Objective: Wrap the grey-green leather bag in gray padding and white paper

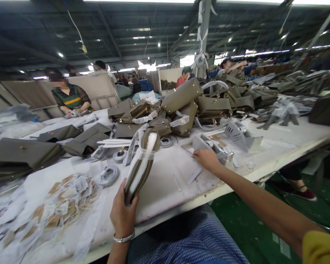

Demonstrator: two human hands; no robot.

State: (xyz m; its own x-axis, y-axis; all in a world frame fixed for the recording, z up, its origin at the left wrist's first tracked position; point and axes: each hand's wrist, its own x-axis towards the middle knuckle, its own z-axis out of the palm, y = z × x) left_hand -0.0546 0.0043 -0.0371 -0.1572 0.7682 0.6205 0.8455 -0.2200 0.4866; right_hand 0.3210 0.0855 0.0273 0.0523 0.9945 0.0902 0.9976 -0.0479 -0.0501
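Observation:
Upright in my left hand (pixel 124 216) is an olive bag (pixel 139 172), held by its lower end, with white padding along its side and a clear wrapped strap beside it. My fingers close round it. My right hand (pixel 206 160) reaches to the left edge of a grey open box (pixel 202 142) with small items inside. Its fingertips are pinched together there; what they hold, if anything, is too small to make out. A coiled grey strap (pixel 109 176) lies left of the held bag.
Olive bags (pixel 181 97) are heaped across the white table (pixel 165 176). Tags with strings (pixel 68 198) lie at the left. A grey holder (pixel 240 135) stands right of the box. Across the table, a person (pixel 71 96) handles something small.

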